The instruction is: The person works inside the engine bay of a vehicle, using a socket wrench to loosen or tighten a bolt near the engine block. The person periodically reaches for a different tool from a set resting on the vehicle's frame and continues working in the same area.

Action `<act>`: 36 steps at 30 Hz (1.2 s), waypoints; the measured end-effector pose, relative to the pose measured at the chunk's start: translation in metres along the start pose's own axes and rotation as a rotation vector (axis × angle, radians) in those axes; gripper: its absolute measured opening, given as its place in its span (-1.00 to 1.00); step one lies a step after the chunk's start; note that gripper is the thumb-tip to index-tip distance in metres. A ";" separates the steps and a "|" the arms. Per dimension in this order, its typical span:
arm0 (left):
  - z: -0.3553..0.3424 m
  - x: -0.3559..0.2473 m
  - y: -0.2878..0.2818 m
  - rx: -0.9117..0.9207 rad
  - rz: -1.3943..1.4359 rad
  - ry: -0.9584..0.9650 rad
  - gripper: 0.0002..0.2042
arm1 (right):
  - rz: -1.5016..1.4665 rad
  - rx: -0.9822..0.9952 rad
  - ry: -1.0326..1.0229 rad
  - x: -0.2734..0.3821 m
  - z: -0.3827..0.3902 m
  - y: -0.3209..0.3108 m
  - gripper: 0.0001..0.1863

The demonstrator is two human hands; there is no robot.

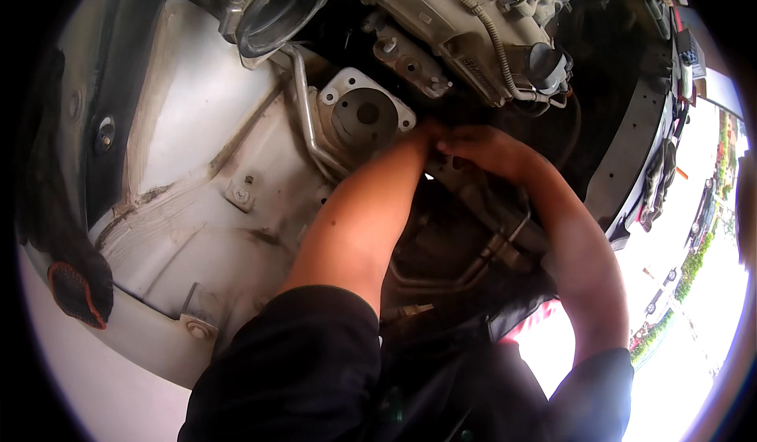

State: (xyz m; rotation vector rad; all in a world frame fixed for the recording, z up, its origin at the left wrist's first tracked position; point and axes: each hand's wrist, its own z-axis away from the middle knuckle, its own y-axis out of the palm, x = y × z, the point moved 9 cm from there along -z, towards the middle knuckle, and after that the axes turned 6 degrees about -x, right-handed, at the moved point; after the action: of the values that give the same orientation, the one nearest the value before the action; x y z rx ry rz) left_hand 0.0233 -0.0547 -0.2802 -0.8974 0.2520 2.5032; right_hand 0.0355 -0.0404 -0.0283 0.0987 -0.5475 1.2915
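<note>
Both my arms reach down into a car's engine bay, and my hands meet beside a silver flanged mount [365, 120] with a round dark face. My left hand [426, 136] lies against the right edge of that mount, its fingers mostly lost in shadow. From the right comes my right hand [482, 149], fingers bent and closed, their tips meeting the left hand. Whatever sits between the fingertips is too small and dark to make out. Just below the hands runs a dark metal bracket [465, 186] with holes.
Above the hands sits the dusty engine [453, 28] with a ribbed wiring conduit [490, 28]. A large round duct opening [284, 18] is at the upper left. A metal pipe [306, 111] bends past the mount. The pale inner fender [201, 103] fills the left. Lower pipes [441, 283] cross beneath.
</note>
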 end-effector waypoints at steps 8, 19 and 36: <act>0.004 -0.015 -0.009 -0.181 -0.078 0.210 -0.74 | 0.360 -0.050 -0.225 -0.044 -0.022 -0.006 -0.64; -0.060 0.017 0.000 -0.202 0.088 0.430 -0.66 | 0.700 -0.030 -0.217 -0.068 -0.038 -0.010 -0.67; 0.031 -0.046 0.000 -0.011 -0.480 0.322 -0.64 | 0.855 -0.471 0.015 -0.072 -0.017 0.008 -0.74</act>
State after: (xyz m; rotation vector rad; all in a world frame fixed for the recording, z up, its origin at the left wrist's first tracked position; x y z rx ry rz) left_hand 0.0375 -0.0616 -0.2266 -1.2038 0.1071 1.9200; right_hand 0.0215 -0.0953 -0.0763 -0.5957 -0.9177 1.9386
